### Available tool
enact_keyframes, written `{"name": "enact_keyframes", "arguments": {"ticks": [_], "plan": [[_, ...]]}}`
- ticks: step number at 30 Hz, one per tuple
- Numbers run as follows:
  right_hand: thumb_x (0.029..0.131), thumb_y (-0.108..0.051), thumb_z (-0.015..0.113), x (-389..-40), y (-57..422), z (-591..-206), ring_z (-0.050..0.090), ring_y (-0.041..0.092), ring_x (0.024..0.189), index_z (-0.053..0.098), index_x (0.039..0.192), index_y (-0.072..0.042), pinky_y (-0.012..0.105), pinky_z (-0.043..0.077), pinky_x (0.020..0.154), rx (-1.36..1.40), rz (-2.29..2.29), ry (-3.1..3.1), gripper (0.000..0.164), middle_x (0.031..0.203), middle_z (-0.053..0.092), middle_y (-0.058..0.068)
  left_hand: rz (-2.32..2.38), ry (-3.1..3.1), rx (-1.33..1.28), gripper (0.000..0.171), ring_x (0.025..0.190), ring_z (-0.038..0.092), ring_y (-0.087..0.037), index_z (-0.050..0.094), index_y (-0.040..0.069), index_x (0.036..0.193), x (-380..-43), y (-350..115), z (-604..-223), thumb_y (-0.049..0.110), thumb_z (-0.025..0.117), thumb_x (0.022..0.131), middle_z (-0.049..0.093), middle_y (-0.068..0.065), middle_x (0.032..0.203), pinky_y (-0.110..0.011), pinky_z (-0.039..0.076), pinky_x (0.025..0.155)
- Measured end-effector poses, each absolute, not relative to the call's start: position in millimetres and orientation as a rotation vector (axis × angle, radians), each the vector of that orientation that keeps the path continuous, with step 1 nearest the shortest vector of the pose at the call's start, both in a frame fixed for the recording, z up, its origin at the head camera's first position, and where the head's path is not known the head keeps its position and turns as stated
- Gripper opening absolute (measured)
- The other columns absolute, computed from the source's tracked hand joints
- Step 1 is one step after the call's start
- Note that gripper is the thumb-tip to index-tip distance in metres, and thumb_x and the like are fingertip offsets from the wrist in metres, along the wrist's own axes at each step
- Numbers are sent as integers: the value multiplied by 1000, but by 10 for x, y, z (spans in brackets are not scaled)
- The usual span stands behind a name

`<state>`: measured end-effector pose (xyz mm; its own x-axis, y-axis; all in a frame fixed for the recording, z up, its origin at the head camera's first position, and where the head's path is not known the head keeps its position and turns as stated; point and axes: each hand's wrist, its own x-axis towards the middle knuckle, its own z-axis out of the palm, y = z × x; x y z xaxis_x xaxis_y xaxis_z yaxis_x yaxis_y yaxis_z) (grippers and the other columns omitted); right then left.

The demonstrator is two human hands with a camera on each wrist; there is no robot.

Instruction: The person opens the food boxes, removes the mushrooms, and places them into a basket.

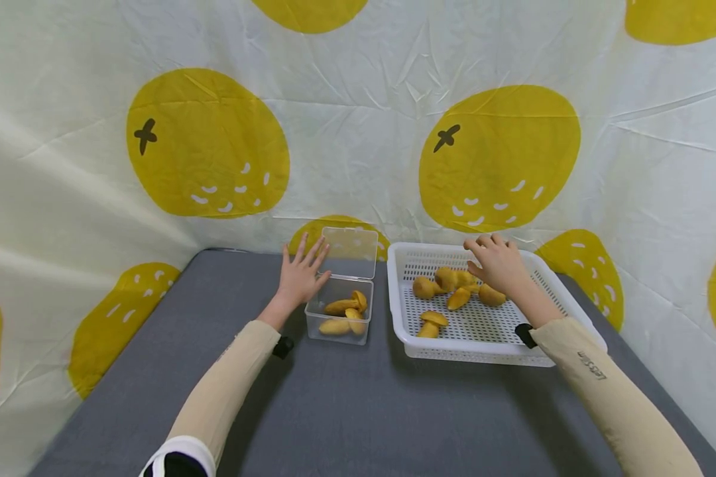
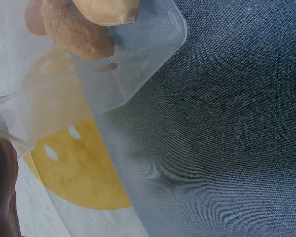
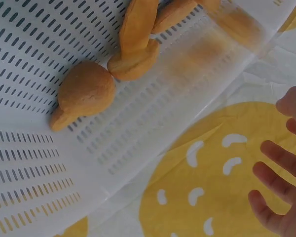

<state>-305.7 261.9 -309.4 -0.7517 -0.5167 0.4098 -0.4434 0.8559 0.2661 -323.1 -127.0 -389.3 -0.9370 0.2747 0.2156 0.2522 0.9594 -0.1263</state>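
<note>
My left hand, fingers spread, is at the left side of a clear plastic box whose lid is tipped back. Several yellow-brown mushrooms lie inside the box, and in the left wrist view a pale mushroom shows close up within it. Over the back right of a white slotted basket hovers my right hand, its fingers loosely bent and holding nothing. Below it in the basket are several mushrooms, with one mushroom apart near the front wall.
Both containers stand side by side on a dark grey table cloth, a narrow gap between them. Behind the table hangs a white curtain printed with large yellow fruit shapes, close to the lid and the basket's back rim.
</note>
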Motion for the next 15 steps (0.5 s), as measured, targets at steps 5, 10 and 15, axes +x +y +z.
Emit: {"name": "enact_keyframes", "arguments": {"ticks": [5, 10, 15], "plan": [[76, -19, 68, -3072, 2624, -3106, 49, 35, 87, 55, 98, -10, 46, 38, 59, 696, -179, -2563, 27, 93, 55, 14, 144, -2861, -392, 61, 140, -5, -27, 10, 27, 144, -3232, -1267, -3881, 52, 30, 92, 0, 7, 152, -60, -2, 106], [78, -20, 65, -3049, 2600, -3088, 49, 35, 91, 56, 99, -11, 50, 39, 66, 665, -135, -2635, 25, 96, 57, 14, 114, -2849, -403, 61, 140, -6, -27, 13, 26, 144, -3230, -1264, -3885, 50, 33, 92, 1, 7, 152, -60, -3, 106], [81, -22, 62, -2954, 2485, -3026, 49, 36, 96, 58, 102, -11, 53, 41, 72, 657, -83, -2722, 24, 103, 58, 14, 110, -2852, -404, 61, 140, -6, -27, 10, 27, 144, -3232, -1268, -3904, 50, 33, 93, 2, 6, 152, -60, -3, 106]]}}
